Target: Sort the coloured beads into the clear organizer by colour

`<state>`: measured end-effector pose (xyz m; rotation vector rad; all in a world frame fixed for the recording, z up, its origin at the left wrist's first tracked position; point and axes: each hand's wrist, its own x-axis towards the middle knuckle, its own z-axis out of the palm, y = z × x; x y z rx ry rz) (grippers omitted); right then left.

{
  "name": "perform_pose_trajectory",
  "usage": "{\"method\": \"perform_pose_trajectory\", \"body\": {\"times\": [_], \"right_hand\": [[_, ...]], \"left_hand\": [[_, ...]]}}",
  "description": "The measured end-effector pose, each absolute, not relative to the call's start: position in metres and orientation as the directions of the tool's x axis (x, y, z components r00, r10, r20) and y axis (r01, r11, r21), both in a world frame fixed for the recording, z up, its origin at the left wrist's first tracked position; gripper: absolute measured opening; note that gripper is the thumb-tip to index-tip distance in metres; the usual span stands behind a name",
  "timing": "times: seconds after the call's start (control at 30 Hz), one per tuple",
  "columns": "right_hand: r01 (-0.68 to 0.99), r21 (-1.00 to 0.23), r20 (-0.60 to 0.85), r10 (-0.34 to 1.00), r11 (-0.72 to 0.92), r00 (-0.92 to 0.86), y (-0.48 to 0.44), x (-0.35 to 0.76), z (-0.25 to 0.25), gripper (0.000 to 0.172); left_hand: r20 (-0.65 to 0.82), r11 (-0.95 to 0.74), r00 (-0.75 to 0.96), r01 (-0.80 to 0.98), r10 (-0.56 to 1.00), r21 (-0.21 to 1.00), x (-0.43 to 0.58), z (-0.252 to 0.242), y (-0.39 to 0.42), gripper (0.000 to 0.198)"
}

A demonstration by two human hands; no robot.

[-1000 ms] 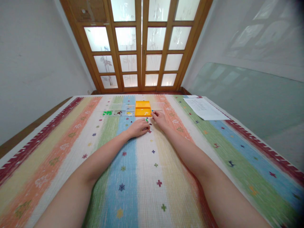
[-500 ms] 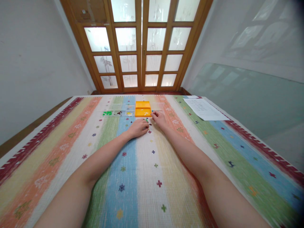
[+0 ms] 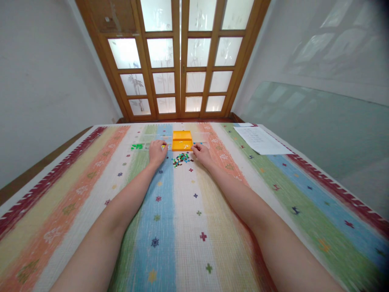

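My left hand (image 3: pixel 157 153) is over a small clear box on the left, with its fingers curled and thumb and fingertips close together by some yellow pieces (image 3: pixel 163 147). Anything between those fingertips is too small to make out. Beside the front right corner of an open orange case (image 3: pixel 182 138), my right hand (image 3: pixel 201 153) is closed in a pinch; its contents, if any, are hidden. A few pale pieces lie inside the orange case. In front of it, between my hands, is a loose pile of tiny green, blue and dark brown pieces (image 3: pixel 181 159).
Green pieces (image 3: pixel 137 146) lie in a clear box at the far left. Behind my right hand is another clear box (image 3: pixel 206 136) with some blue in it. A printed paper sheet (image 3: pixel 258 138) rests at the right back of the striped tablecloth (image 3: pixel 188 227).
My left hand has moved left and slightly away from me, from over the loose pile to the clear box, uncovering the pile. My right hand stays by the orange case.
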<state>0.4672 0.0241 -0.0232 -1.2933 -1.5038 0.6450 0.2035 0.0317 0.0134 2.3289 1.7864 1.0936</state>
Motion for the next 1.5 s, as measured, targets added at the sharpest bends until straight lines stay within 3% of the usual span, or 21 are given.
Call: {"method": "perform_pose_trajectory", "body": {"times": [0.13, 0.27, 0.6, 0.8, 1.23, 1.5], "right_hand": [[0.422, -0.857, 0.350, 0.935, 0.295, 0.059, 0.022, 0.467, -0.020, 0.022], [0.437, -0.851, 0.354, 0.933, 0.292, 0.066, 0.019, 0.466, -0.017, 0.021], [0.458, -0.827, 0.383, 0.923, 0.325, 0.038, 0.024, 0.468, -0.025, 0.023], [0.493, -0.790, 0.406, 0.914, 0.365, -0.024, 0.018, 0.466, -0.022, 0.021], [0.571, -0.694, 0.358, 0.898, 0.439, -0.255, 0.015, 0.468, -0.024, 0.015], [0.585, -0.603, 0.379, 0.839, 0.543, -0.389, 0.015, 0.468, -0.018, 0.025]], "left_hand": [[0.475, -0.203, -0.019, 0.889, 0.880, 0.411, 0.196, 0.011, 0.040, 0.022], [0.475, -0.220, 0.008, 0.893, 0.880, 0.392, 0.196, 0.006, 0.039, 0.022], [0.475, -0.628, 0.471, 0.735, 0.743, 0.254, 0.229, 0.006, 0.013, 0.020], [0.391, -0.747, 0.650, 0.639, 0.651, 0.183, 0.243, 0.007, 0.000, 0.023], [0.373, -0.719, 0.632, 0.676, 0.679, 0.162, 0.239, 0.011, -0.003, 0.018], [0.383, -0.732, 0.643, 0.664, 0.664, 0.155, 0.240, 0.007, -0.002, 0.017]]}}
